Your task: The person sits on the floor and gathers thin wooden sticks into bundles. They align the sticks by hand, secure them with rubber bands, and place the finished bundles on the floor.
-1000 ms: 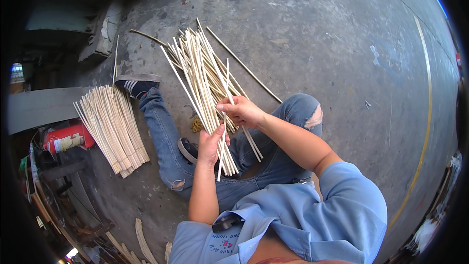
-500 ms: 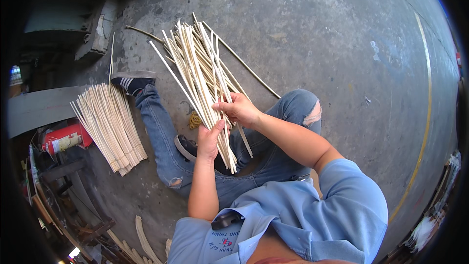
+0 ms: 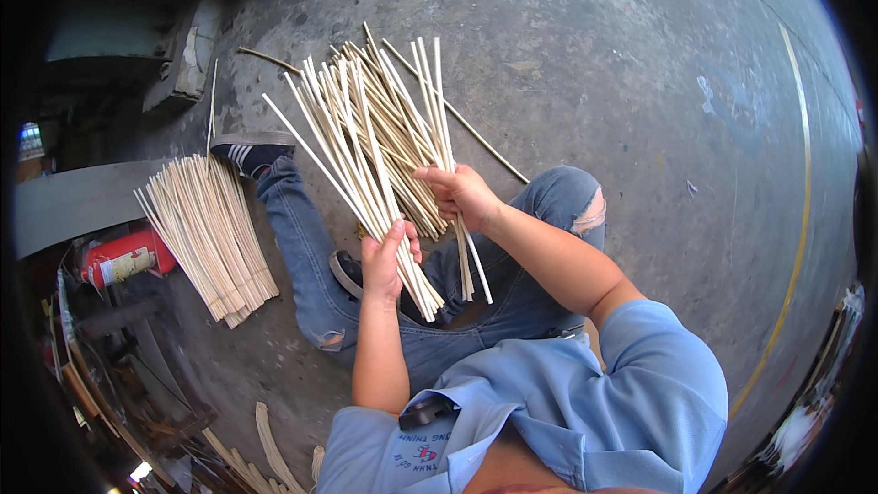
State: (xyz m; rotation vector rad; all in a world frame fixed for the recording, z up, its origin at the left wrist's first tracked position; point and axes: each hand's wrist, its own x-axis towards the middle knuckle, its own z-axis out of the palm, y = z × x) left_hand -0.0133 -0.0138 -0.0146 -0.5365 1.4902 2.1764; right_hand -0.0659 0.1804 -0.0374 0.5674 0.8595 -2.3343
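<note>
My left hand (image 3: 388, 261) is closed round a fanned bunch of thin pale sticks (image 3: 352, 165), which look like rattan or wood. Their lower ends come out below the hand, over my lap. In my right hand (image 3: 465, 198) is a smaller bunch of the same sticks (image 3: 431, 96), with the index finger stretched toward the left. A gap separates the two bunches. Behind and beneath them a loose pile of darker sticks (image 3: 393, 128) lies on the floor between my legs.
Left of my outstretched leg (image 3: 306, 247) a thick sheaf of sticks (image 3: 208, 242) rests over a red fire extinguisher (image 3: 128, 259). Curved pale pieces (image 3: 273, 444) lie at the lower left. A yellow line (image 3: 797, 247) runs along the concrete floor on the right.
My hands have moved apart. The right hand has shifted a little to the right with several sticks, separating them from the left hand's bunch and uncovering more of the pile behind.
</note>
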